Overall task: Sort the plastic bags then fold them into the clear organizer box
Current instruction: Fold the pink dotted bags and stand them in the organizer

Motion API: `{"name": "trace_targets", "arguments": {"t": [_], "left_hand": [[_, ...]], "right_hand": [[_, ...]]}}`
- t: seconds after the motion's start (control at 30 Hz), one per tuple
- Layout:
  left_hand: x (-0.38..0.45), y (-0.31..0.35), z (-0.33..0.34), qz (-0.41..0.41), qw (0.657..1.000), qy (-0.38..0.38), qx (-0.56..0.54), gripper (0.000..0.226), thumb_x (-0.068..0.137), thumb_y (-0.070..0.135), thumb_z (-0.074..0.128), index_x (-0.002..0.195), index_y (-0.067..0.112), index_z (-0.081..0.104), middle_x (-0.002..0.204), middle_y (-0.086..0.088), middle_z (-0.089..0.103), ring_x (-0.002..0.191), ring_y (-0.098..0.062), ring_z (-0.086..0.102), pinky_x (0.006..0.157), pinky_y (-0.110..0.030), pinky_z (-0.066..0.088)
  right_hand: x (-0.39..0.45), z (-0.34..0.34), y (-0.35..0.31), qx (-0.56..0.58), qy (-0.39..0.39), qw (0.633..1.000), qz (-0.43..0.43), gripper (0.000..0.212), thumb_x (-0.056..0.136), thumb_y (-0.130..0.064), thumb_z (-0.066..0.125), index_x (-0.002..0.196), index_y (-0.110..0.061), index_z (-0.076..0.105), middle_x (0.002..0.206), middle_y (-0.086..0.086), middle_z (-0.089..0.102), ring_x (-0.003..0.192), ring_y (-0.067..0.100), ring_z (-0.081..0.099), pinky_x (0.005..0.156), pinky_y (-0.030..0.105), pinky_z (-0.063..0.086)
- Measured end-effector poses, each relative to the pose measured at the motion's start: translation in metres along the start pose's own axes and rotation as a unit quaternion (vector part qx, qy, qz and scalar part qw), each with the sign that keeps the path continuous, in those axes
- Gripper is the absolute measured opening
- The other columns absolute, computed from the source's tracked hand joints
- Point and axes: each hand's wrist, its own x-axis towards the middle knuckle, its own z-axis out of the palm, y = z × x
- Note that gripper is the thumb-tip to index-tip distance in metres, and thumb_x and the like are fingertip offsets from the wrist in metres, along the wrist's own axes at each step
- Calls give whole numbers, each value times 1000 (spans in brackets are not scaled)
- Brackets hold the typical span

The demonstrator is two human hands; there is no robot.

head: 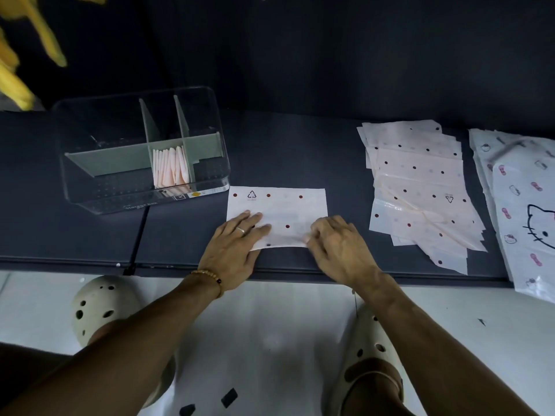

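A white plastic bag with red dots (288, 205) lies flat on the dark table, near its front edge. My left hand (237, 250) presses flat on the bag's lower left part, fingers straight. My right hand (336, 244) pinches the bag's lower right edge with curled fingers. The clear organizer box (90, 187) stands to the left with grey-green dividers; several folded pink bags (171, 169) stand in its middle front compartment. A fanned pile of dotted bags (417, 187) lies to the right.
A pile of white bags with cat prints (522, 205) overhangs the table's right end. Yellow material (18, 55) hangs at the top left. The table's front edge (90, 262) runs just below my hands; my feet in pale clogs stand on the white floor.
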Motion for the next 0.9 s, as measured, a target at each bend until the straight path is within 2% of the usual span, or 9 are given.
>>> {"name": "trace_targets", "arguments": {"t": [0.07, 0.17, 0.23, 0.33, 0.43, 0.5, 0.67, 0.77, 0.9], "left_hand": [[3, 0, -7, 1, 1000, -11, -16, 44, 96, 20, 45, 139, 28, 45, 153, 6, 31, 143, -16, 18, 113, -35, 21], [12, -3, -26, -24, 997, -40, -63, 36, 98, 23, 45, 133, 28, 52, 144, 4, 44, 135, -15, 35, 108, -31, 31], [15, -5, -39, -69, 989, -35, -128, 30, 98, 27, 47, 124, 25, 61, 127, -4, 60, 117, -24, 53, 99, -31, 41], [10, -8, -44, -149, 979, 0, -143, 26, 96, 31, 50, 100, 14, 69, 97, -8, 69, 94, -30, 61, 80, -34, 47], [7, -12, -39, -252, 960, 31, -122, 36, 89, 34, 62, 61, 14, 53, 63, -4, 55, 77, -31, 59, 64, -29, 42], [9, -11, -37, -290, 951, 27, -103, 46, 85, 36, 66, 51, 16, 41, 57, -1, 49, 71, -29, 58, 61, -27, 37], [17, -9, -34, -329, 941, 34, -66, 33, 87, 42, 62, 66, 18, 53, 76, -4, 61, 83, -28, 62, 65, -29, 44], [19, -9, -32, -340, 939, 39, -44, 26, 87, 45, 60, 84, 20, 62, 91, -7, 67, 89, -29, 62, 71, -34, 49], [14, -11, -32, -347, 937, 48, -11, 31, 84, 52, 62, 90, 22, 57, 89, -3, 65, 85, -26, 62, 65, -32, 45]], "right_hand": [[0, -4, 1, 31, -42, 999, 17, 38, 86, -47, 61, 111, -19, 57, 108, -4, 63, 103, 20, 54, 89, 36, 41], [3, -10, 3, 101, -3, 992, 76, 16, 89, -28, 63, 101, -19, 68, 92, 1, 71, 87, 25, 64, 78, 33, 50], [8, -13, 8, 134, 6, 982, 131, 11, 90, -26, 63, 95, -19, 69, 84, 1, 69, 79, 25, 63, 73, 30, 49], [10, -10, 13, 155, -5, 965, 210, 15, 87, -35, 65, 82, -21, 64, 73, -7, 60, 74, 19, 58, 69, 26, 41], [13, -2, 14, 149, 1, 952, 268, 36, 87, -40, 64, 62, -21, 48, 60, -11, 50, 66, 18, 51, 68, 24, 34], [16, 2, 12, 127, 7, 955, 269, 34, 91, -40, 61, 65, -22, 48, 62, -7, 51, 66, 18, 50, 70, 25, 35], [23, 8, 8, 85, 36, 967, 238, 25, 97, -37, 52, 82, -17, 49, 82, 7, 66, 74, 25, 60, 75, 33, 49], [29, 9, 9, 83, 43, 960, 263, 23, 95, -38, 56, 86, -17, 55, 87, 7, 68, 75, 22, 52, 72, 30, 43], [35, 10, 8, 112, 50, 943, 308, 29, 90, -41, 63, 94, -13, 67, 89, 9, 71, 86, 29, 64, 69, 26, 40]]}}
